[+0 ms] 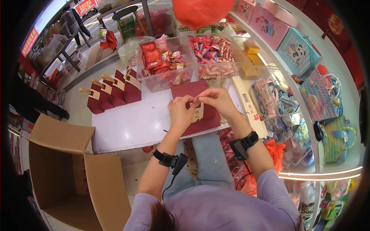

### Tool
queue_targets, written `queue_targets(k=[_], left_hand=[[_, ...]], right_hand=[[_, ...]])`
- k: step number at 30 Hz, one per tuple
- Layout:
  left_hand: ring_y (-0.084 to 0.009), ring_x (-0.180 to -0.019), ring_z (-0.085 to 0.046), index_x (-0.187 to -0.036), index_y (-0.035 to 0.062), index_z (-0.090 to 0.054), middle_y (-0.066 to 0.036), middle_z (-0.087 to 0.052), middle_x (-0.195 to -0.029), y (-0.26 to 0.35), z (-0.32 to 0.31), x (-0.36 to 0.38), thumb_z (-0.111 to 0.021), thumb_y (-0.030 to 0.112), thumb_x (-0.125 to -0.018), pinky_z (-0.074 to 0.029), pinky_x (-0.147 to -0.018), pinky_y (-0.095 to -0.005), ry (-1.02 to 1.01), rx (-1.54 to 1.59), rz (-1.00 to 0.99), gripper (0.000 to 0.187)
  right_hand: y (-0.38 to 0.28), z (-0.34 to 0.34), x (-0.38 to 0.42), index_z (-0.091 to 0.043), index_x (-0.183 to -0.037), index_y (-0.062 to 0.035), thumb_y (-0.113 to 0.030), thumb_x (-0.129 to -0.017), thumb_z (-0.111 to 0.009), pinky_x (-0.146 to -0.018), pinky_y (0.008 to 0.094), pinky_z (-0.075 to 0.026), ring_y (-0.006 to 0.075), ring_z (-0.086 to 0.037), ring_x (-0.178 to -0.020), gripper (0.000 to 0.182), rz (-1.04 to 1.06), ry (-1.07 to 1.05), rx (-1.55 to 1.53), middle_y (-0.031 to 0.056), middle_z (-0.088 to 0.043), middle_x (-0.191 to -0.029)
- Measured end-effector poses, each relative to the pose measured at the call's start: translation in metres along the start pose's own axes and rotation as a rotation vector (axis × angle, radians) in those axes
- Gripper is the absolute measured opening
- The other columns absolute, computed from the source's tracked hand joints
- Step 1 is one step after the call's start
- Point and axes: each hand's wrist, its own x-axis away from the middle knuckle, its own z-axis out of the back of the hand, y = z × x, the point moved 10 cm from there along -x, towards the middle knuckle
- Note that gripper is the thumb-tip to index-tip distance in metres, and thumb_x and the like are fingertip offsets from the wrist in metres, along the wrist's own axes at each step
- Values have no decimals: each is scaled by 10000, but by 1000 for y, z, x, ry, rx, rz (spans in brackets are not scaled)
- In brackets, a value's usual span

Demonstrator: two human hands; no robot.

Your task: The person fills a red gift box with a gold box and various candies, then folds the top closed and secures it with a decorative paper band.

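Note:
My left hand (180, 111) and my right hand (216, 101) meet above a flat dark red gift box blank (211, 119) lying on the white table (131, 125). Both pinch the beige tag or flap (198, 111) at its middle, fingertips touching. Three folded dark red gift boxes (111, 92) with beige handles stand upright in a row at the table's far left. Each wrist wears a black band with a small device.
Clear bins of red-wrapped sweets (163, 61) and mixed candies (214, 52) stand behind the blank. An open cardboard carton (73, 169) sits on the floor at left. Shelves at right hold gift bags (298, 48). A beige strip (248, 106) lies right of my hands.

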Motion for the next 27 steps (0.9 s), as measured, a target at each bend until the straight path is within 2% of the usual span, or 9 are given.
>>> queue_targets(k=[6, 16, 19, 22, 27], left_hand=[[-283, -861, -628, -921, 60, -713, -108, -663, -841, 16, 2, 3, -806, 112, -750, -494, -776, -395, 79, -59, -120, 202], [-269, -885, -627, -942, 42, -716, -115, -650, -910, 6, 0, 5, -804, 89, -754, -503, -773, -378, 79, 26, -51, 213], [-268, -893, -626, -916, 30, -711, -117, -648, -880, 11, 1, 4, -801, 86, -756, -504, -772, -372, 103, 51, -96, 192], [-249, -861, -611, -891, 41, -707, -85, -660, -832, 1, -1, 1, -801, 97, -756, -482, -779, -376, 74, 52, -3, 174], [-202, -769, -556, -836, 87, -710, -5, -671, -739, 16, 4, 3, -796, 161, -770, -421, -767, -375, 158, -46, -155, 131]], right_hand=[[3, 6, -1, -723, -991, -12, -67, -875, -740, -862, 268, -523, 122, -674, -918, 130, 28, 65, -99, 68, -735, -956], [3, 5, 1, -725, -997, -8, -65, -890, -720, -854, 267, -530, 129, -680, -926, 122, 16, 49, -93, 78, -738, -986], [-3, 3, 0, -718, -1016, -7, -88, -908, -706, -859, 265, -529, 129, -681, -929, 136, 6, 58, -101, 82, -738, -989], [-3, 2, -6, -708, -1040, -5, -112, -926, -691, -856, 272, -536, 133, -685, -930, 157, 11, 84, -94, 90, -737, -1000], [-6, 5, -8, -702, -1048, -5, -118, -941, -673, -825, 281, -553, 136, -691, -922, 158, -1, 153, -88, 91, -735, -1013]])
